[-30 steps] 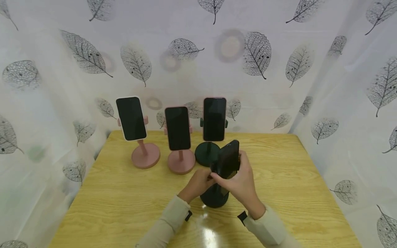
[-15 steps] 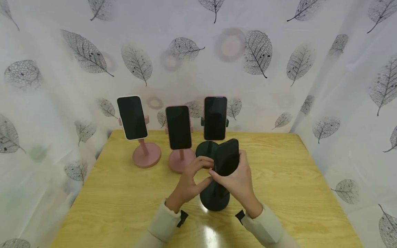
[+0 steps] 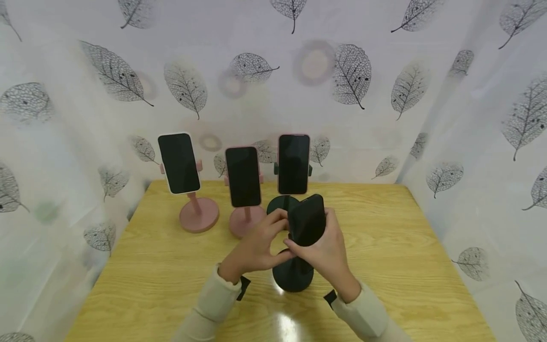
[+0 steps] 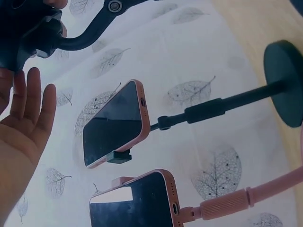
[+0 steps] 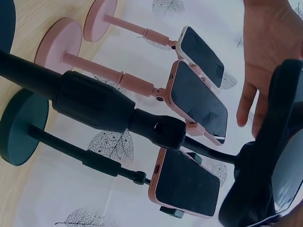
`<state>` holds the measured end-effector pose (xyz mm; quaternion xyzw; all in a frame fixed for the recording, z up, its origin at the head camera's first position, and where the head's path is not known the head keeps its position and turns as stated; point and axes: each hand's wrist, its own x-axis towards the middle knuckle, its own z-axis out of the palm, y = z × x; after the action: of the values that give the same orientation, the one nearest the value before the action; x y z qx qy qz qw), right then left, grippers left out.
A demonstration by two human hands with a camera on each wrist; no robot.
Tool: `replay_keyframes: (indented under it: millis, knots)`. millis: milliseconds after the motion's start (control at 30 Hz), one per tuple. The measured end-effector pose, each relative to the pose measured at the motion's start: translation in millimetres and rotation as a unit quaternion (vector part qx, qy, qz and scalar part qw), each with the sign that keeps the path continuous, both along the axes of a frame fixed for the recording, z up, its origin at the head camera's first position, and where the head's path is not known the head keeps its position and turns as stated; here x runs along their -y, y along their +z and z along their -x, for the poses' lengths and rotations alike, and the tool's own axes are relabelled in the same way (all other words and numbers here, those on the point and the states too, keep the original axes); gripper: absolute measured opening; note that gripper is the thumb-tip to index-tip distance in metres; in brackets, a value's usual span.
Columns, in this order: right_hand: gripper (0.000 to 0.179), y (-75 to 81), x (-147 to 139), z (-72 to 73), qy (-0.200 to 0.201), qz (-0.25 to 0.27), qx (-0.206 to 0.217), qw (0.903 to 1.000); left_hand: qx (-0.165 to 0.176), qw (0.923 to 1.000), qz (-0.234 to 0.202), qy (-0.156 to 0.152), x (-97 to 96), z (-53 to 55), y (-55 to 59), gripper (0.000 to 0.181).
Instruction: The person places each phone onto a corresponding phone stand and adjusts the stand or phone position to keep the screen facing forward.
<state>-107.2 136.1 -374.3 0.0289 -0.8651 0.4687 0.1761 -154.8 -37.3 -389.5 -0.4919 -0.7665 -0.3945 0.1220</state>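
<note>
My right hand (image 3: 326, 251) grips a dark phone (image 3: 308, 221) by its right and lower edges, thumb across the bottom. The phone leans on the head of a black phone stand (image 3: 293, 275); how the clamp sits round it is hidden. My left hand (image 3: 256, 244) curves toward the phone's left edge, thumb and forefinger apart. Seen from the left wrist, the left hand (image 4: 23, 123) has fairly straight fingers, with fingertips touching the underside of the black clamp (image 4: 28, 35). In the right wrist view, the clamp (image 5: 258, 156) and its stem (image 5: 94, 101) fill the near side.
Behind stand a white-edged phone (image 3: 179, 164) on a pink stand (image 3: 199, 216), a pink-edged phone (image 3: 243, 176) on another pink stand (image 3: 245, 223), and a phone (image 3: 293, 164) on a dark green stand (image 3: 281, 205). All rest on the wooden table (image 3: 384, 237) before a leaf-print curtain (image 3: 273, 104).
My left hand has come away from its low hold beside the clamp, spread its thumb and fingers, and moved up along the phone's left edge. The phone has turned more toward the head camera.
</note>
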Motion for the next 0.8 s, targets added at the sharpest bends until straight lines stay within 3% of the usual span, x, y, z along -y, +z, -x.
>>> replay_keyframes:
  millis: [133,433,567,800]
  knots:
    - [0.078,-0.4,-1.9,-1.4,-0.026,-0.028,0.005,0.9992,-0.001,0.9996,0.024,0.012,-2.3,1.0,3.3,0.046]
    - [0.08,1.5,-8.8,1.8,-0.032,-0.045,0.012,0.9984,0.019,0.9983,0.041,0.037,-7.2,-1.9,7.3,0.029]
    - [0.08,0.5,-11.5,3.5,-0.034,-0.045,0.015,0.9983,0.032,0.9983,0.017,0.046,-9.9,-6.2,5.6,0.027]
    - [0.082,-0.3,-11.7,3.7,-0.02,-0.028,0.034,0.9988,0.063,0.993,-0.071,0.07,-13.4,-15.1,-3.9,0.029]
